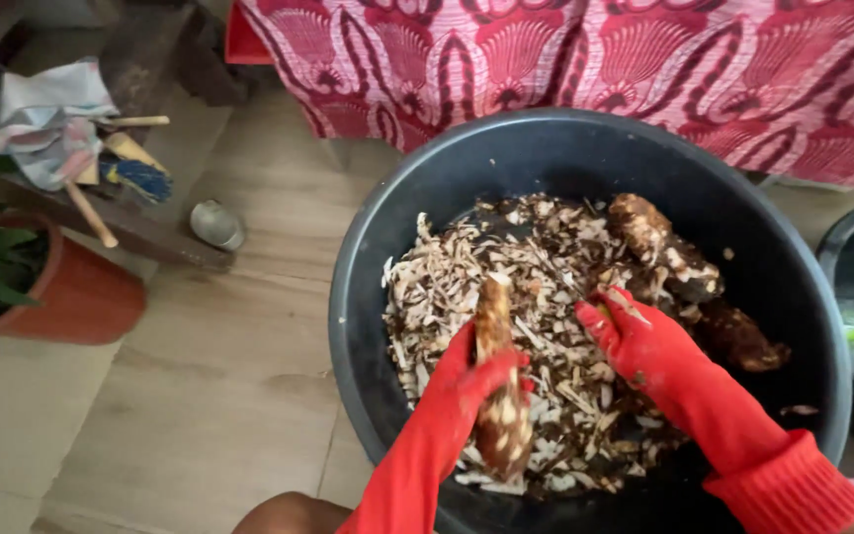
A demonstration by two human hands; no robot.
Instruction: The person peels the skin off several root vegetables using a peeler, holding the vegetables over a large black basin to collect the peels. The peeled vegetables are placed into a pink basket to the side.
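Pale wood-look floor (239, 326), red patterned cloth (644, 59) up top, terracotta pot (81, 297) off left. Big black plastic tub (368, 297) full of flaky peelings (447, 287). Left hand (471, 381), red rubber glove, wrapped round knobbly brown tuber (498, 396) over tub. Right hand (635, 341) fingers curled, can't tell what's in it.

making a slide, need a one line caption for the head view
Red-gloved left hand grips a brown root over a black basin of peelings while the right hand rests among them.
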